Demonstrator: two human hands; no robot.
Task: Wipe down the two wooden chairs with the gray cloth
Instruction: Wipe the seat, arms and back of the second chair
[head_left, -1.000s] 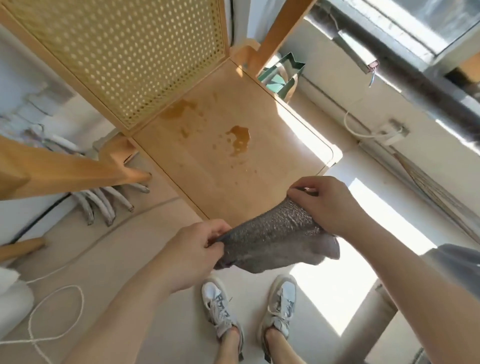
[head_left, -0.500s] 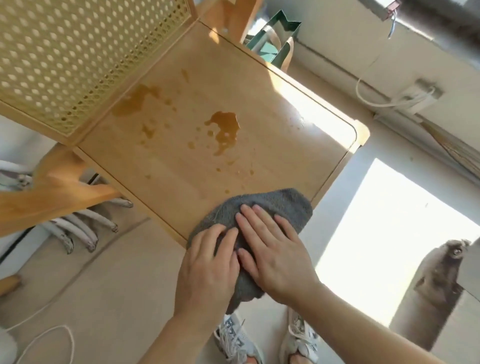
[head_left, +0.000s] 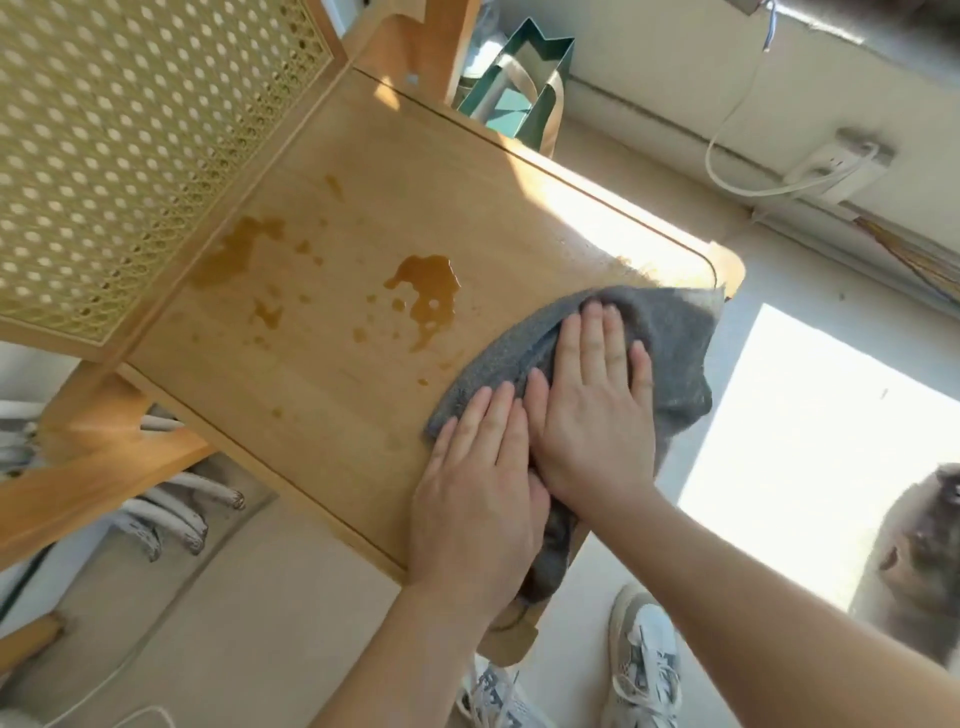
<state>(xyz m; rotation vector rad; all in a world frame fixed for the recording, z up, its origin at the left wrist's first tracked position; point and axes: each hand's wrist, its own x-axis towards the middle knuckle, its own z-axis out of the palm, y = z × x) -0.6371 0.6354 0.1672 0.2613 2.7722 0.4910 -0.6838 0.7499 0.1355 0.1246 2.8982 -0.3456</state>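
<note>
Both palms flat on the gray cloth, wiping the first chair seat.

I have my left hand (head_left: 470, 499) and right hand (head_left: 592, 410) side by side, fingers straight, pressing down on the gray cloth (head_left: 670, 332) rather than clutching it. The cloth lies at the seat's front corner, right of centre frame. I judge the wipe barely begun: the brown spill (head_left: 426, 291) sits just up-left of the cloth on the chair seat (head_left: 337, 374), with more blotches near the cane backrest (head_left: 130, 156). The next move calls for pushing up-left through them under even pressure.

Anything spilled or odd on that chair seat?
Yes. Brown liquid is spilled on the chair seat: a puddle mid-seat, smears toward the cane backrest. The gray cloth, pressed flat under left hand and right hand, sits at the front corner, not touching the puddle.
</note>
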